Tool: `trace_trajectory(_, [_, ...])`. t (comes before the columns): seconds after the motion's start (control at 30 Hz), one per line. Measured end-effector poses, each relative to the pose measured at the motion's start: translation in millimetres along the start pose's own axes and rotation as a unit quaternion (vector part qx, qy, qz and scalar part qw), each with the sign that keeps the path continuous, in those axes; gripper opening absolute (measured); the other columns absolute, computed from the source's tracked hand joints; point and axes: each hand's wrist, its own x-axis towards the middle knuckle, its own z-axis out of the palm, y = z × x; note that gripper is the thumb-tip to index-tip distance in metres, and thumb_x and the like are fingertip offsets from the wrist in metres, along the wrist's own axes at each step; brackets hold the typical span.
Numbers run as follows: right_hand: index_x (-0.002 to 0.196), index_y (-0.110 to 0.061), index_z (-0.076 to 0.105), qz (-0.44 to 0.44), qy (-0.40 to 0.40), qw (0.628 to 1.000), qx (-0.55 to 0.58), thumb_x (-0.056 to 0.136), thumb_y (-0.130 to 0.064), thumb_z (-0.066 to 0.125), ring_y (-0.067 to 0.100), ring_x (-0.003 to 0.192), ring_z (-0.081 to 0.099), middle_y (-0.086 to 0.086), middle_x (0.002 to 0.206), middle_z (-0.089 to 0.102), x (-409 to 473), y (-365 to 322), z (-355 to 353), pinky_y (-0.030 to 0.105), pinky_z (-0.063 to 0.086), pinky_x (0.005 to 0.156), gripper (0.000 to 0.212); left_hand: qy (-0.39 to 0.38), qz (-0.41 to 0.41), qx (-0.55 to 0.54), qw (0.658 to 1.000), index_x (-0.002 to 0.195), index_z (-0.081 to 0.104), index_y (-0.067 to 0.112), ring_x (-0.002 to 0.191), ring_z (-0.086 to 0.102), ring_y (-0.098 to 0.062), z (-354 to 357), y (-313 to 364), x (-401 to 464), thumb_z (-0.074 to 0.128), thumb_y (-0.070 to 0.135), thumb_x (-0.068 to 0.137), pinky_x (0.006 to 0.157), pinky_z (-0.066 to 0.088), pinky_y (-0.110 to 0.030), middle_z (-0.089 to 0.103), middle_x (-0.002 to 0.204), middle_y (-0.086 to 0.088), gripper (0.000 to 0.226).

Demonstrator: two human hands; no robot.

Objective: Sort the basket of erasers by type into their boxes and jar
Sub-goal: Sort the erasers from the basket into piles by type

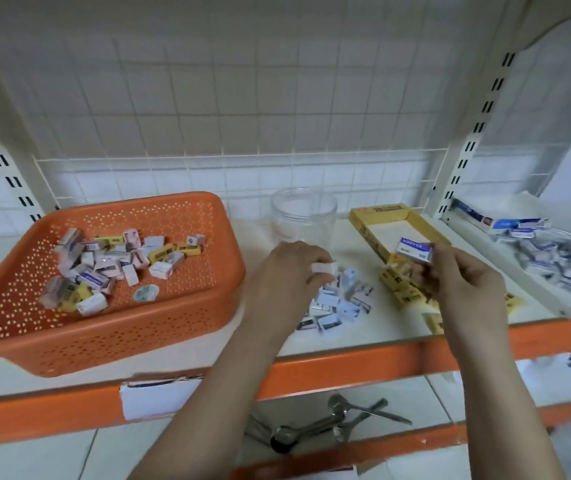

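The orange basket [159, 327] sits at the left of the shelf [394, 332] and holds a loose heap of mixed erasers [110, 268], some in blue-and-white sleeves and some in yellow. The clear jar [304, 216] stands upright behind the hands, between the basket and the yellow box [368, 223]. The yellow box lies open, with yellow erasers [400, 287] stacked at its near end. A pile of small white erasers [337, 304] lies on the shelf in front of the jar.

The left hand [289, 278] hovers over this pile, and its fingers pinch a small white eraser [323, 267]. The right hand [464, 285] is raised over the yellow box and grips a blue-and-white eraser [415, 249] between thumb and fingers.

At the far right, a white box [505, 268] holds many blue-and-white erasers [561, 268]. Motion blur obscures their print. On the lower shelf, metal spoons [325, 424] lie below the hands.
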Motion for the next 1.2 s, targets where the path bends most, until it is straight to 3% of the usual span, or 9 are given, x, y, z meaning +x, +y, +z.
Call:
trace_trajectory(0.17, [0.078,-0.015,0.069,0.002,0.018,1.0,0.019,0.098,-0.019,0.048,0.007,0.055,0.057,-0.008,0.054,0.063,2.3,7.0,-22.5,0.018,0.05,0.064,0.029,0.017,-0.031,0.01,0.999,0.107,0.07,0.017,0.105,0.053,-0.018,29.9,-8.7,-17.8,0.072,0.022,0.08,0.079,0.029,-0.013,0.065,0.11,0.001,0.027])
trace_trajectory(0.37, [0.082,-0.011,0.07,0.008,0.037,0.999,0.002,0.093,-0.01,0.052,0.014,0.064,0.061,-0.009,0.06,0.067,12.7,12.8,-48.2,0.039,0.052,0.081,0.02,0.083,0.022,0.011,0.996,0.087,0.071,0.011,0.088,0.059,-0.022,35.0,1.7,-20.8,0.06,0.018,0.084,0.081,0.031,-0.013,0.068,0.089,-0.003,0.013])
trace_trajectory(0.47, [0.078,-0.015,0.07,0.002,0.043,0.999,-0.013,0.09,-0.008,0.055,0.023,0.073,0.066,-0.007,0.069,0.07,20.6,12.3,-63.5,0.042,0.054,0.085,0.021,0.056,0.029,0.002,0.998,0.089,0.07,0.013,0.088,0.057,-0.017,42.3,21.6,-19.9,0.056,0.02,0.088,0.077,0.034,-0.016,0.068,0.088,-0.001,0.016])
trace_trajectory(0.7, [0.077,-0.013,0.065,0.024,0.106,0.994,0.0,0.088,0.0,0.053,0.01,0.063,0.067,0.003,0.065,0.061,55.2,9.1,-109.9,0.015,0.053,0.062,0.021,-0.074,0.113,0.026,0.99,0.094,0.067,0.019,0.09,0.054,-0.013,70.0,36.6,-29.8,0.048,0.023,0.094,0.071,0.039,-0.024,0.063,0.091,0.005,0.019])
trace_trajectory(0.83, [0.083,-0.006,0.065,0.052,0.14,0.988,-0.031,0.084,-0.002,0.058,0.004,0.05,0.053,-0.001,0.059,0.059,85.6,20.7,-132.4,0.013,0.045,0.053,0.008,-0.059,0.105,0.042,0.992,0.09,0.065,0.02,0.085,0.054,-0.013,69.7,38.6,-29.4,0.044,0.025,0.094,0.069,0.037,-0.024,0.061,0.088,0.005,0.021])
trace_trajectory(0.97, [0.056,-0.017,0.054,0.076,0.205,0.971,-0.098,0.075,-0.004,0.059,0.004,0.042,0.041,-0.014,0.035,0.043,116.8,34.4,-147.6,0.021,0.036,0.051,0.024,-0.065,0.094,0.033,0.993,0.094,0.066,0.019,0.088,0.053,-0.013,70.5,37.8,-28.5,0.042,0.027,0.095,0.071,0.039,-0.026,0.063,0.092,0.005,0.025])
trace_trajectory(1.03, [0.054,-0.019,0.055,0.073,0.248,0.955,-0.145,0.074,-0.01,0.062,0.013,0.056,0.046,-0.008,0.048,0.048,128.4,39.7,-153.6,0.029,0.04,0.063,0.023,-0.061,0.096,0.034,0.993,0.093,0.066,0.019,0.088,0.052,-0.014,70.9,36.7,-28.1,0.042,0.027,0.095,0.069,0.037,-0.027,0.062,0.09,0.005,0.025])
trace_trajectory(1.1, [0.075,-0.007,0.068,0.073,0.274,0.942,-0.179,0.081,-0.009,0.061,0.02,0.068,0.052,0.004,0.07,0.059,134.4,43.4,-157.6,0.035,0.048,0.074,0.009,-0.057,0.102,0.037,0.992,0.091,0.065,0.019,0.086,0.051,-0.014,71.1,36.0,-28.8,0.042,0.027,0.095,0.067,0.034,-0.026,0.061,0.088,0.005,0.025])
trace_trajectory(1.2, [0.101,0.003,0.068,0.063,0.287,0.928,-0.23,0.089,-0.006,0.054,0.024,0.083,0.06,0.013,0.095,0.068,141.4,47.8,-162.0,0.037,0.051,0.086,0.02,-0.04,0.121,0.05,0.991,0.086,0.065,0.017,0.082,0.053,-0.015,70.0,36.8,-30.7,0.044,0.024,0.093,0.064,0.032,-0.025,0.062,0.083,0.003,0.023])
